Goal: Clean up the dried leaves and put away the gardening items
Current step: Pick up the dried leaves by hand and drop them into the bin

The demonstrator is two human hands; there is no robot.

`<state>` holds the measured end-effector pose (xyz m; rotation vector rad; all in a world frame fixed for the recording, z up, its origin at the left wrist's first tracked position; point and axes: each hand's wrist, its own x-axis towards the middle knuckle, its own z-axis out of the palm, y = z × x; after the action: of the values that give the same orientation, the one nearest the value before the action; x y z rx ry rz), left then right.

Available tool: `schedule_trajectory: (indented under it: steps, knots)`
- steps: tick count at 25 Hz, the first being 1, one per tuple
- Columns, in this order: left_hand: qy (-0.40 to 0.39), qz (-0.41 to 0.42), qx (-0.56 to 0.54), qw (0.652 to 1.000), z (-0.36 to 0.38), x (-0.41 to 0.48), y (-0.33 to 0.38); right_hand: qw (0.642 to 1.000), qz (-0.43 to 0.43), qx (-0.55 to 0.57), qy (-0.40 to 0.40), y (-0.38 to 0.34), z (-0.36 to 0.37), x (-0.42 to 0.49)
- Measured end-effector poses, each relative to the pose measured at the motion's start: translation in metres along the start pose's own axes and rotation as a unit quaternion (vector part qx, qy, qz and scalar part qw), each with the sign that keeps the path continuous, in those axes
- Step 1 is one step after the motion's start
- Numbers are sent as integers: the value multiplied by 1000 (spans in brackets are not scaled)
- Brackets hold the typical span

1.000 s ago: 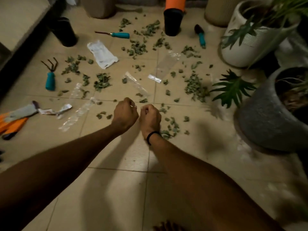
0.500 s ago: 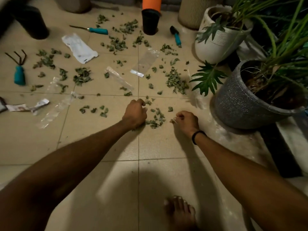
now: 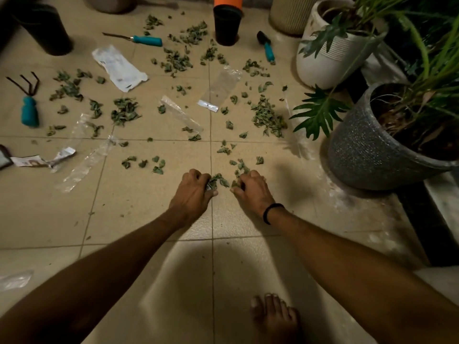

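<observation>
Since 0.5 s ago: the right hand [image 3: 253,192] has closed in toward the left hand [image 3: 192,194]. The two now sit just beside each other over the same small heap of dried leaves [image 3: 219,180].

Left hand: fingers curled, leaf bits gripped between fingers and thumb. Right hand: fingers bent down onto the heap, thumb low against the tile floor [image 3: 139,209], pinching leaves at the heap's right side. A black wristband [image 3: 270,212] is on the right wrist.

More leaves lie scattered from the floor's middle to its far edge.

- Teal-handled hand rake [image 3: 29,105]: near the left edge.
- Teal-handled trowel [image 3: 146,40]: toward the far edge.
- Black pot [image 3: 227,24]: upright at the far edge.
- White packet [image 3: 119,68] and clear plastic bag [image 3: 218,88]: flat among the leaves.
- Grey planter [image 3: 367,150] and white planter [image 3: 327,60]: along the right edge.
- Bare foot [image 3: 275,319]: at the near edge.
</observation>
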<state>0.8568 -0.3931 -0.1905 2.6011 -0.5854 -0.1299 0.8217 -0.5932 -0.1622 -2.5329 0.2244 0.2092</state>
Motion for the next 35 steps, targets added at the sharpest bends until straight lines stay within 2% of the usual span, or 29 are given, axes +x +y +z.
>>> schedule_trajectory:
  steps: [5,8,10,12,13,15,16,19,22,23,24,26,27,28,29,31,35]
  knots:
    - [58,-31,-104,992,1,3,-2,997,26,40,61,2,-6,4]
    - [89,-132,-210,965,-8,10,3,983,105,118,93,8,-16,12]
    - [82,-220,-336,912,-14,13,9,966,156,176,106,12,-20,20]
    - [68,-276,-493,822,-19,18,16,948,198,223,110,15,-22,30]
    - [68,-295,-544,782,-21,20,19,947,207,224,105,15,-23,33]
    - [69,-323,-595,732,-23,25,23,961,190,179,93,12,-22,36]
    - [68,-329,-606,721,-24,26,24,970,164,158,89,11,-19,35]
    - [52,-333,-607,719,-25,31,27,991,82,90,60,5,-6,28]
    - [60,-340,-610,713,-23,32,28,993,71,40,84,3,-1,35]
    - [74,-342,-594,724,-20,32,27,988,90,66,105,2,-4,37]
    - [90,-338,-550,758,-18,32,26,978,118,118,125,1,-8,40]
    - [96,-271,-384,877,-14,27,24,948,172,216,159,4,-21,44]
    - [84,-206,-302,927,-11,23,24,940,190,226,168,8,-29,48]
    - [62,-139,-242,958,-7,20,24,942,201,208,169,12,-37,53]
    - [41,-87,-194,976,-2,19,24,950,205,172,163,18,-44,58]
    - [9,-39,-98,994,11,18,23,963,207,106,135,31,-50,67]
    - [6,10,99,995,28,20,24,981,156,76,81,35,-34,65]
